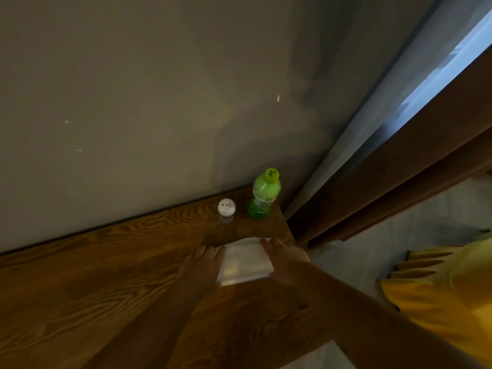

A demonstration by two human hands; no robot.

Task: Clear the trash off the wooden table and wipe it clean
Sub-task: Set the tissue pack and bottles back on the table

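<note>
both arms are stretched out over the wooden table (80, 288), and a yellow sleeve (439, 302) is seen at the right. a white folded cloth (245, 262) is laid flat on the wood between the two hands. the left hand (205, 265) is pressed on its left edge and the right hand (286, 259) on its right edge, fingers laid out flat and not curled around anything. it looks like the cloth is being held down this way so it can be pushed along for wiping. farther back, near the wall, a green bottle (263, 195) and a small white shaker (226, 207) are stood upright, well apart from the cloth, likely so they stay out of the way. no other trash can be seen.
</note>
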